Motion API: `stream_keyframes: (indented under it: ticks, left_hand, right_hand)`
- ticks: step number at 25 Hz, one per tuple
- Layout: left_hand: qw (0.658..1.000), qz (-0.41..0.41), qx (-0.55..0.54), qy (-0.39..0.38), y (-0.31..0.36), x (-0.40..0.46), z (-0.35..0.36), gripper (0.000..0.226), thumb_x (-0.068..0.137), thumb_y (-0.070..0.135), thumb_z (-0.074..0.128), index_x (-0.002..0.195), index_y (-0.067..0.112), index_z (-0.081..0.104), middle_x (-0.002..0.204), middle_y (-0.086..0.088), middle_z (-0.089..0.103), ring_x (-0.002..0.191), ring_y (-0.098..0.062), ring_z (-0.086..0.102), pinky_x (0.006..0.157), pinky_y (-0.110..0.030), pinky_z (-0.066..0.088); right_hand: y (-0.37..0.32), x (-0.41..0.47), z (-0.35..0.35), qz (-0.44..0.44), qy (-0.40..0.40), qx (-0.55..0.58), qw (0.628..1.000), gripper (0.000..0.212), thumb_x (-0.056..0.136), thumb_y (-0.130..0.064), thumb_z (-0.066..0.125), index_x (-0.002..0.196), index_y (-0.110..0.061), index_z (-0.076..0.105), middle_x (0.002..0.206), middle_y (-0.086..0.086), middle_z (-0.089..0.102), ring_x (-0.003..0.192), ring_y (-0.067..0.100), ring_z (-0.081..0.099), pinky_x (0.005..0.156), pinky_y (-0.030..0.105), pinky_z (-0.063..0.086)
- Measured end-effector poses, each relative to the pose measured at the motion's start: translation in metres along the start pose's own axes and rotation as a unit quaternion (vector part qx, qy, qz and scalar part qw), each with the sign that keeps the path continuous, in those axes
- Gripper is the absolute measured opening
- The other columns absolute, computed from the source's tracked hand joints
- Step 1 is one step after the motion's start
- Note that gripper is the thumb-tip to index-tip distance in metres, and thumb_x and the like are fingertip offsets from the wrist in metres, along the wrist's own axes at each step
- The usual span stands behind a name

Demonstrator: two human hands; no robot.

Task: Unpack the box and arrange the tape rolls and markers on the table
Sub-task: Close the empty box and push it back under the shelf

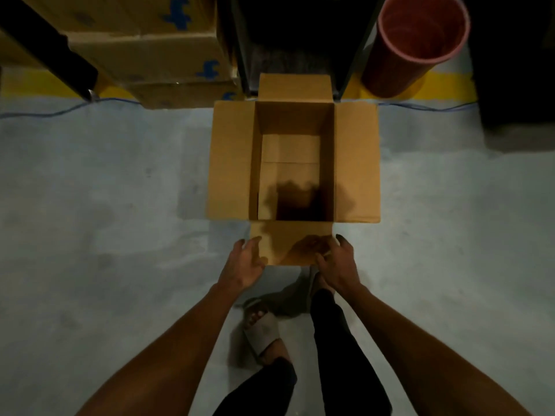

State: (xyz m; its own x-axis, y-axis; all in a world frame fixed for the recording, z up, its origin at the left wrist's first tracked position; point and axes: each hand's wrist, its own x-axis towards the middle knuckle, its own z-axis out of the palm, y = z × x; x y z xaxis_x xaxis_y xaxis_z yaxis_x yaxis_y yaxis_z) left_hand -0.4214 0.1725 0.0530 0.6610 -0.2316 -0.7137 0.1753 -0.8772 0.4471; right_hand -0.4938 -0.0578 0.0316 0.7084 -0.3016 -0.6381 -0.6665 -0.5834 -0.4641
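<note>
Nearest, the person's sandalled foot stands on the grey floor; just ahead the left hand and right hand flank the near flap of the cardboard box, fingers spread wide and holding nothing, probably to press the flap outward and keep the opening clear. Inside, only bare cardboard shows; no tape rolls or markers are visible, nor any table. Beyond stand stacked cartons and a red bin
</note>
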Motion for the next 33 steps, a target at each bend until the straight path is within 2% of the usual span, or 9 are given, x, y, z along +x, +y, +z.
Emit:
stream_keyframes:
  ticks: [2,5,8,13,20,23,26,29,33]
  left_hand:
    - [0.999,-0.029,-0.016,-0.002,-0.008,0.013,0.01,0.059,0.091,0.038,0.06,0.145,0.034,0.038,0.157,-0.016,0.02,0.143,-0.038,0.026,0.112,-0.05,0.036]
    - [0.994,-0.047,-0.096,-0.011,-0.01,0.026,0.016,0.048,0.09,0.04,0.062,0.136,0.031,0.051,0.138,-0.015,0.047,0.125,-0.032,0.05,0.101,-0.04,0.046]
    - [0.989,-0.039,-0.139,0.02,0.0,0.014,0.009,0.042,0.09,0.035,0.064,0.13,0.025,0.056,0.114,-0.011,0.058,0.105,-0.027,0.06,0.085,-0.029,0.044]
    - [0.98,0.005,-0.185,0.07,0.016,-0.018,-0.013,0.064,0.095,0.042,0.054,0.151,0.028,0.026,0.149,-0.003,0.04,0.134,-0.024,0.042,0.106,-0.036,0.037]
    - [0.937,-0.002,-0.341,0.076,0.063,0.003,-0.049,0.08,0.093,0.054,0.052,0.153,0.042,0.0,0.159,-0.003,0.029,0.143,-0.023,0.032,0.116,-0.045,0.029]
    - [0.957,0.058,-0.282,0.047,0.07,0.021,-0.048,0.083,0.087,0.062,0.049,0.154,0.04,0.005,0.161,0.009,0.02,0.145,-0.013,0.024,0.117,-0.04,0.026]
    - [0.981,0.102,-0.167,0.007,0.067,0.045,-0.043,0.075,0.087,0.069,0.042,0.151,0.044,0.013,0.16,0.01,0.021,0.146,-0.014,0.024,0.118,-0.044,0.027]
    - [0.995,0.085,-0.045,-0.039,0.06,0.074,-0.039,0.073,0.095,0.051,0.048,0.154,0.036,0.007,0.164,0.005,0.008,0.151,-0.019,0.008,0.121,-0.043,0.02]
    - [0.995,0.051,0.025,-0.082,0.056,0.101,-0.04,0.083,0.094,0.037,0.056,0.156,0.027,0.001,0.164,0.0,0.002,0.152,-0.022,0.0,0.122,-0.042,0.015]
  right_hand:
    - [0.01,0.008,0.013,0.006,-0.001,0.009,1.0,0.051,0.083,-0.049,0.058,0.128,-0.029,0.047,0.133,0.006,0.053,0.127,0.03,0.048,0.108,0.047,0.044]
    - [0.006,0.005,0.014,0.0,0.002,0.051,0.999,0.044,0.086,-0.041,0.066,0.124,-0.026,0.049,0.12,-0.002,0.061,0.108,0.018,0.061,0.094,0.042,0.055]
    - [-0.006,-0.01,0.003,0.005,0.036,0.074,0.997,0.034,0.09,-0.032,0.061,0.122,-0.026,0.052,0.122,0.001,0.057,0.109,0.02,0.058,0.093,0.038,0.054]
    - [-0.038,-0.022,-0.009,0.015,0.085,0.115,0.99,0.046,0.096,-0.039,0.052,0.138,-0.023,0.044,0.145,0.007,0.041,0.131,0.027,0.045,0.107,0.045,0.044]
    - [-0.081,-0.002,-0.038,-0.046,0.151,0.181,0.971,0.068,0.1,-0.037,0.047,0.156,-0.023,0.01,0.162,0.004,0.015,0.143,0.016,0.026,0.116,0.035,0.028]
    - [-0.077,0.019,-0.034,-0.079,0.088,0.086,0.989,0.067,0.1,-0.031,0.049,0.156,-0.022,0.011,0.163,0.006,0.012,0.126,0.006,0.039,0.102,0.022,0.035]
    - [-0.064,0.042,-0.028,-0.132,0.031,-0.049,0.99,0.058,0.098,-0.027,0.052,0.15,-0.023,0.027,0.159,0.01,0.023,0.128,0.021,0.05,0.097,0.029,0.046]
    - [-0.049,0.07,-0.024,-0.145,-0.004,-0.144,0.979,0.078,0.092,-0.024,0.06,0.155,-0.027,0.016,0.164,0.004,0.007,0.15,0.027,0.014,0.109,0.04,0.043]
    - [-0.05,0.096,-0.03,-0.135,-0.07,-0.205,0.967,0.082,0.09,-0.021,0.063,0.156,-0.022,0.014,0.164,0.002,0.004,0.152,0.025,-0.004,0.124,0.046,0.009]
